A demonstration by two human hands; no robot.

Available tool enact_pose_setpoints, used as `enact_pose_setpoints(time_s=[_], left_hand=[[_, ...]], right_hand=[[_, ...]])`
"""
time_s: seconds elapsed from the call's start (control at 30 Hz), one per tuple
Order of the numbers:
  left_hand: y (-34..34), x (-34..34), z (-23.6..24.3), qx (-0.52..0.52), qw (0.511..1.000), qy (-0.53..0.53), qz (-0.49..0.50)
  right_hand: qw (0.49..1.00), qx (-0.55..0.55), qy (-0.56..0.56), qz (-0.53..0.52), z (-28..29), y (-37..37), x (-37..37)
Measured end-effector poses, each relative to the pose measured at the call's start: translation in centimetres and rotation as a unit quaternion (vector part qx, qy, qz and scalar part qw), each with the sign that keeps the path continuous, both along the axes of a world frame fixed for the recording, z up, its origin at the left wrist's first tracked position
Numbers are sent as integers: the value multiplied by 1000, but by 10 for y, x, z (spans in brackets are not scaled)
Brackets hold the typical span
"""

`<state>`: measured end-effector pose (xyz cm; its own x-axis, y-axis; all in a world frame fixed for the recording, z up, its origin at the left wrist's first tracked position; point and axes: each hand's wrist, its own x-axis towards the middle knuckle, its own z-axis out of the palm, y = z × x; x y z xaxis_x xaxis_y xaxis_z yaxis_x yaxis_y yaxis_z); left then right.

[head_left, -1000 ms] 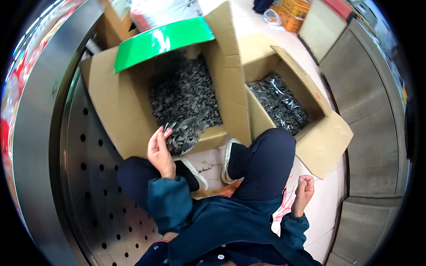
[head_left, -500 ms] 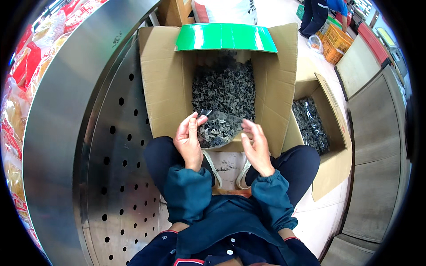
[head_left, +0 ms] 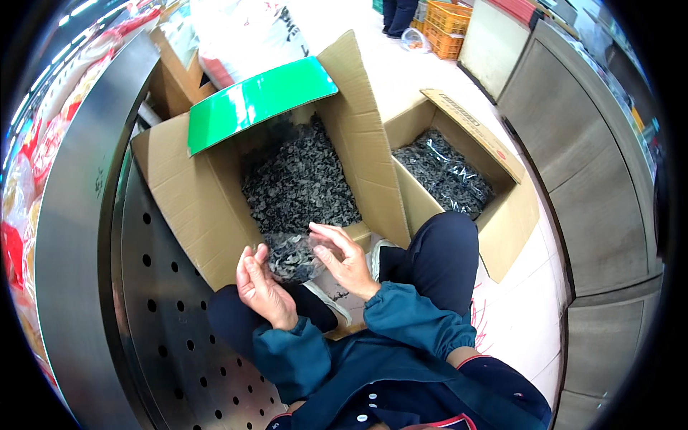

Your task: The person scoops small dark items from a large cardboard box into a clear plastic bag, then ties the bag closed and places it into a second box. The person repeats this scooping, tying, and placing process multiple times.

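Between my hands, over the near edge of a large open cardboard box [head_left: 178,204], is a small clear plastic bag of dried black fungus [head_left: 292,262]. My left hand [head_left: 266,288] pinches the bag's left side between thumb and curled fingers. On the right side, my right hand [head_left: 347,259] has its fingers over the bag's upper edge and its thumb against the film. Loose dried black fungus [head_left: 301,175], dark grey and crinkled, fills the bottom of the large box. A bright green panel [head_left: 261,102] lies across that box's far flap.
A second carton [head_left: 512,179] at the right holds clear-wrapped dark fungus [head_left: 444,172]. A perforated metal panel [head_left: 165,301] stands left, grey cabinets [head_left: 584,179] right. Beyond are a white sack [head_left: 247,36], orange crates [head_left: 446,29] and a person's dark-trousered legs [head_left: 399,14].
The view has swung to the right, so the boxes appear farther left and tilted. My right hand has closed in on the bag, and both hands are nearer each other around it.
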<state>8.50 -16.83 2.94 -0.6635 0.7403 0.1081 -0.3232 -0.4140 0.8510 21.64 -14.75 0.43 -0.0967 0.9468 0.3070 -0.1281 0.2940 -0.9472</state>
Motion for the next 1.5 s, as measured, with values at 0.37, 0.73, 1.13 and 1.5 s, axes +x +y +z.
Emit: enact_pose_setpoints(time_s=[0.37, 0.73, 1.13, 1.5], left_hand=[[2, 6, -3, 2, 999, -31, -18], [-21, 18, -6, 63, 984, 19, -166], [-24, -10, -28, -60, 627, 376, -679], [-68, 15, -42, -114, 882, 164, -427]], right_hand=[[996, 17, 25, -80, -1, 0, 2], [965, -62, 253, -13, 20, 14, 26], [829, -189, 226, 476, 25, -6, 37], [955, -238, 111, 140, 30, -12, 56]])
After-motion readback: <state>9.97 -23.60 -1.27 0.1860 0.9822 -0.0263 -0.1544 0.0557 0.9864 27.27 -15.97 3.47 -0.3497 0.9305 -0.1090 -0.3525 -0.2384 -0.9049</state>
